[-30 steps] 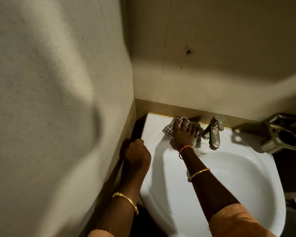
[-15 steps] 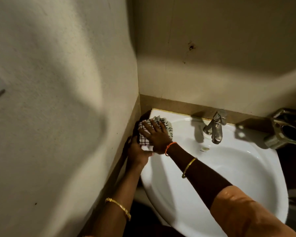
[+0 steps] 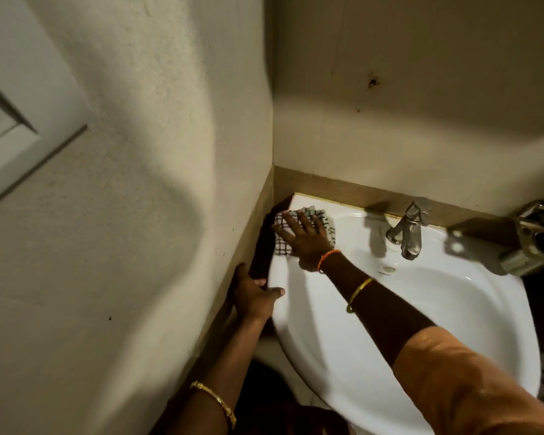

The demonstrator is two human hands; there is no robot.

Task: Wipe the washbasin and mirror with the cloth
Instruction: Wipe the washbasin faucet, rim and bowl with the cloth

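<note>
While the right hand lies flat, fingers spread, on the checked cloth, pressing it to the basin at the back left corner of the rim, the job looks to be in its first half. That hand is an open palm bearing down, not a closed grip; the cloth is pinned under it, with its edges showing around the fingers. The left hand clasps the basin's left edge, thumb over the rim and fingers below, apparently as a brace.

The tap stands well to the right of the cloth, untouched at this moment, and a metal holder sits on the dark worktop beyond the basin's right side.

How much of the basin is already wiped cannot be read from the surface: the white bowl shines evenly, with no clear line between wiped and unwiped. By my judgement the corner is in hand now, and the bowl, the front rim and the area round the tap may remain. No mirror is in view, so that part seems not yet begun.
</note>
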